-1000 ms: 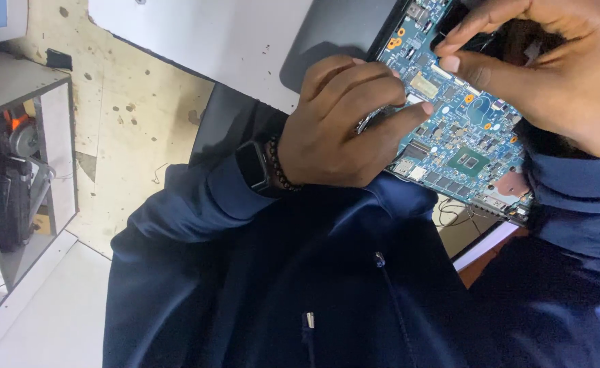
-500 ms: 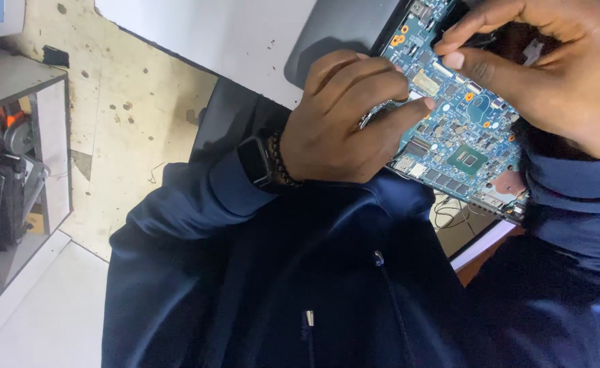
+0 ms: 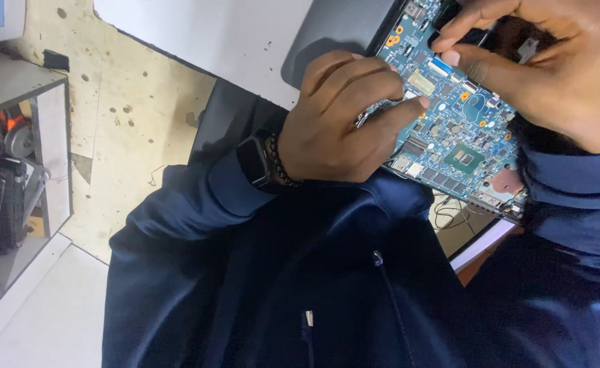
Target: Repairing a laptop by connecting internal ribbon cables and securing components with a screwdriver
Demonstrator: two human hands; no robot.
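- Standing at the far left of the frame, a grey metal shelf unit (image 3: pixel 21 163) holds dark gear on a stained floor (image 3: pixel 136 129).
- Left of centre, a black smartwatch (image 3: pixel 254 162) and a beaded bracelet (image 3: pixel 277 162) sit on the dark blue sleeve's wrist.
- At upper centre, the left hand (image 3: pixel 341 123) rests curled on the edge of a blue laptop motherboard (image 3: pixel 460 129), thumb tip pressed onto the board; whether it pinches anything cannot be told.
- The motherboard lies at upper right, tilted, over a dark grey laptop case (image 3: pixel 341 31) on the white surface (image 3: pixel 198 34).
- At the top right corner, the right hand (image 3: pixel 552 75) has its fingers pinched together on a small black part (image 3: pixel 474 37) at the board's upper edge.
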